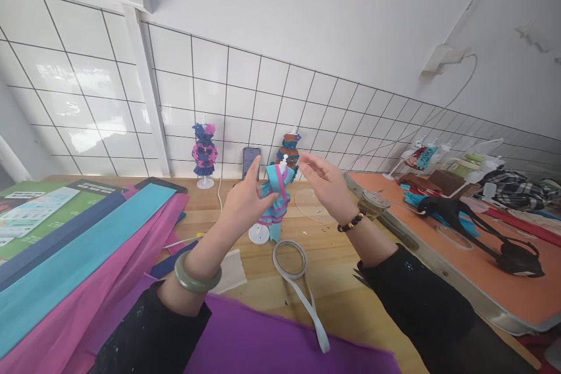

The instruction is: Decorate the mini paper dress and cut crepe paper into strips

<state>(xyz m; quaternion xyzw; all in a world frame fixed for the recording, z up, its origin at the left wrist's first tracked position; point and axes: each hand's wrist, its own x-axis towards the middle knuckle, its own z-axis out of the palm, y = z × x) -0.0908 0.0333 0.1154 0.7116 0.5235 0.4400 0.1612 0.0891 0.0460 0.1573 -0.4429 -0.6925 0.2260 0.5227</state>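
Note:
A miniature dress form [276, 210] wears a light-blue dress with pink and purple bands and leans to the right over its round white base [259, 234]. My left hand [241, 201] grips its bodice, thumb across the front and index finger pointing up. Just right of the form's neck is my right hand [324, 181], its fingers loosely bent and apart with nothing visible between them. Below the form, a roll of white double-sided tape [290, 259] lies on the wooden table, its loose strip trailing toward me.
Blue and pink fabric strips [100, 234] cover the left side; purple cloth [272, 339] lies in front. Two dressed forms, one navy and pink [204, 152], one brown and teal [289, 146], stand behind beside a phone [251, 162]. An orange board [495, 269] holds a black strap-like device [473, 228].

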